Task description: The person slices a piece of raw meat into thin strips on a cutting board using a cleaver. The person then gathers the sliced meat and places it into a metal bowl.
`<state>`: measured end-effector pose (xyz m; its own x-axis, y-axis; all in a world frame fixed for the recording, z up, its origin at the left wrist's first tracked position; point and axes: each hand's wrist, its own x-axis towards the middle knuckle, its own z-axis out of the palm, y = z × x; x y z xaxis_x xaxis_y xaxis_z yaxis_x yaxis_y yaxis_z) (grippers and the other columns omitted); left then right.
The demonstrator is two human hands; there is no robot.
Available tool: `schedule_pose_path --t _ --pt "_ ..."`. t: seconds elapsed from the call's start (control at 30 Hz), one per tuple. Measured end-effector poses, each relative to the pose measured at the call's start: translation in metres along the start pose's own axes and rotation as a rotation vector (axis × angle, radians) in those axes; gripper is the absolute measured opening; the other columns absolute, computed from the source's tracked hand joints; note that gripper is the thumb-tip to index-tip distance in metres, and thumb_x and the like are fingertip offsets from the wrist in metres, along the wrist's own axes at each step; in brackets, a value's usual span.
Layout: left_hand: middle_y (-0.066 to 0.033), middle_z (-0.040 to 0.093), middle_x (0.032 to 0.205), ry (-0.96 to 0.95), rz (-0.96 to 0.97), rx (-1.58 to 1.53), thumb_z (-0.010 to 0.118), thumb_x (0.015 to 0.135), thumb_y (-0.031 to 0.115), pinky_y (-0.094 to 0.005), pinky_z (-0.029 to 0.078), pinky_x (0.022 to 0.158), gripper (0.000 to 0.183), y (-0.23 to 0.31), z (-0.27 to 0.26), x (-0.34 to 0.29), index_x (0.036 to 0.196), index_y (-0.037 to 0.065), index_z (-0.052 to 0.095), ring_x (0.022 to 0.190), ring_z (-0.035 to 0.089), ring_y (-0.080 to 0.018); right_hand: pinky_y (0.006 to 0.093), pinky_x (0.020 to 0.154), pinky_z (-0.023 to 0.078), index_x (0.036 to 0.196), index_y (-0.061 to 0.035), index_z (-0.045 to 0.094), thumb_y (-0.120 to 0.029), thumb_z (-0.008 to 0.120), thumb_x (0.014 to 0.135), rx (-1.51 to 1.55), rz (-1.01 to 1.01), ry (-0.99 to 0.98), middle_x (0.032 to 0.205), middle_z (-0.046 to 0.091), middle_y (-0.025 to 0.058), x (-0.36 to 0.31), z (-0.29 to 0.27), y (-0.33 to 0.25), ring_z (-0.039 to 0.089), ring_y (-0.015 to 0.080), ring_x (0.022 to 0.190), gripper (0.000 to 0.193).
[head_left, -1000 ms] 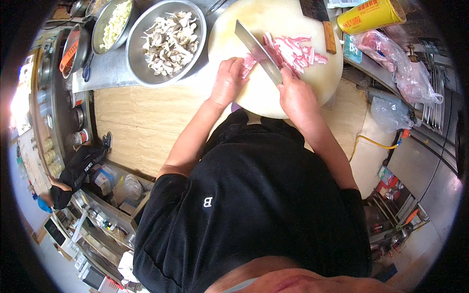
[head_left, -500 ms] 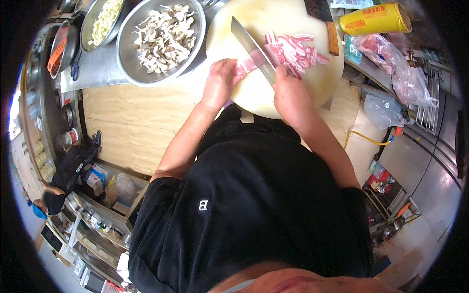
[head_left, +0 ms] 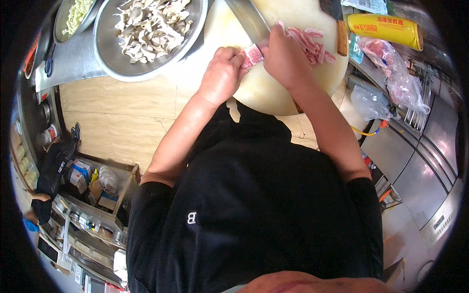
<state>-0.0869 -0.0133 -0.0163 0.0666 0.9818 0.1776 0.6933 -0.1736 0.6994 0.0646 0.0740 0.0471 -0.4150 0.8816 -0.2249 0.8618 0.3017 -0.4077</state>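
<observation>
My left hand (head_left: 222,73) is closed on the end of a piece of raw streaky pork (head_left: 252,56), its fingers curled on the round pale cutting board (head_left: 264,95). In my right hand (head_left: 287,61) is a broad cleaver (head_left: 250,22), the fist wrapped round its handle. The blade slants away to the far left, and its near end is beside the cut end of the pork. Just right of my right hand lies a pile of pork strips (head_left: 312,45). The cleaver's far tip runs out of the top of the picture.
Left of the board stand a steel bowl (head_left: 101,53) of torn mushrooms and a bowl (head_left: 57,31) of shredded pale green vegetable. A second knife's wooden handle (head_left: 342,38) rests at the board's right edge. Beyond are a yellow roll-shaped pack (head_left: 386,31) and bagged meat (head_left: 383,56). Another person (head_left: 51,168) is far left.
My right hand and the cleaver have moved farther from my body. My left hand still holds the pork. The whole view has shifted slightly, with the bowls now farther left in it.
</observation>
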Motion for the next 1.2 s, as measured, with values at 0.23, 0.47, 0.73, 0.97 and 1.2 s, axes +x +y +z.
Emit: schedule_pose_path --t 0.23,0.47,0.73,0.97,1.2 --pt "-0.0159 0.065 0.107 0.027 0.016 -0.014 0.074 0.078 0.006 -0.0402 0.051 0.088 0.028 0.005 -0.003 0.0 0.104 -0.001 0.068 0.1 0.06 -0.0341 0.0536 0.084 0.05 0.113 0.0065 0.045 -0.006 0.053 0.088 0.022 0.079 -0.047 0.101 0.064 0.0324 -0.045 -0.009 0.004 0.064 0.0461 0.096 0.03" --pt "-0.0158 0.064 0.111 0.012 0.067 -0.015 0.075 0.074 0.005 -0.0398 0.051 0.089 0.033 -0.005 0.002 -0.002 0.106 -0.002 0.068 0.1 0.06 -0.0341 0.053 0.085 0.049 0.116 0.0068 0.047 -0.003 0.053 0.087 0.048 0.048 0.003 0.1 0.064 0.0325 -0.025 -0.007 -0.004 0.064 0.0449 0.096 0.032" --pt "-0.0142 0.063 0.11 0.02 0.112 0.007 0.071 0.08 0.01 -0.041 0.051 0.089 0.031 -0.004 -0.002 -0.001 0.109 0.001 0.066 0.104 0.058 -0.0335 0.0558 0.078 0.048 0.106 0.0023 0.047 -0.004 0.06 0.084 0.05 0.104 -0.015 0.091 0.064 0.0295 -0.071 -0.01 0.02 0.063 0.0472 0.089 0.026" --pt "-0.0127 0.064 0.109 0.023 0.095 -0.009 0.071 0.08 0.01 -0.04 0.051 0.09 0.029 -0.003 0.0 -0.002 0.107 0.002 0.066 0.104 0.058 -0.0327 0.0556 0.078 0.046 0.109 0.001 0.046 -0.013 0.062 0.086 0.087 0.081 0.055 0.095 0.062 0.0301 -0.078 -0.018 0.021 0.06 0.0491 0.091 0.031" --pt "-0.0119 0.064 0.108 0.022 0.07 -0.021 0.073 0.078 0.01 -0.0398 0.05 0.09 0.032 -0.003 0.001 -0.002 0.108 0.001 0.066 0.104 0.058 -0.0323 0.0569 0.079 0.047 0.108 0.0001 0.045 -0.011 0.061 0.088 0.041 0.102 -0.015 0.092 0.064 0.0296 -0.082 -0.026 0.004 0.062 0.0489 0.091 0.028"
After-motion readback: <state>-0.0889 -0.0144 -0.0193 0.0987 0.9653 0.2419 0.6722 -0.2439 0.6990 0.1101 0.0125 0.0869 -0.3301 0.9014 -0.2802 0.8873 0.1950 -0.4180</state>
